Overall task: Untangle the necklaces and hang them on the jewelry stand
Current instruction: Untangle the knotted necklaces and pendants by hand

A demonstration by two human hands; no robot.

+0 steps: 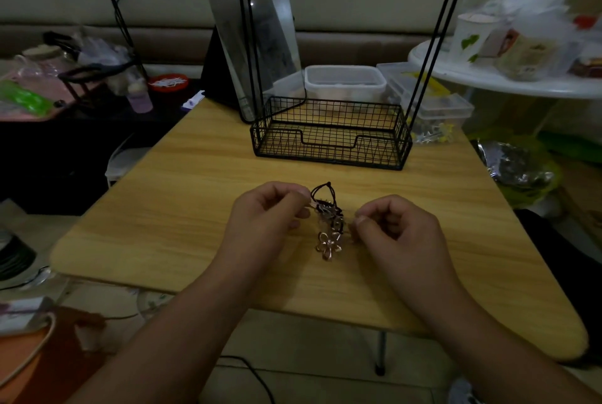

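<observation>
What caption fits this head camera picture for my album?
Both hands, left hand and right hand, pinch tangled necklaces above the wooden table, before the black wire jewelry stand.

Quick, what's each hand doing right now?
Left hand: pinching the tangled necklaces.
Right hand: pinching the same tangle from the other side.

Head view, down over table [195, 175]
</observation>
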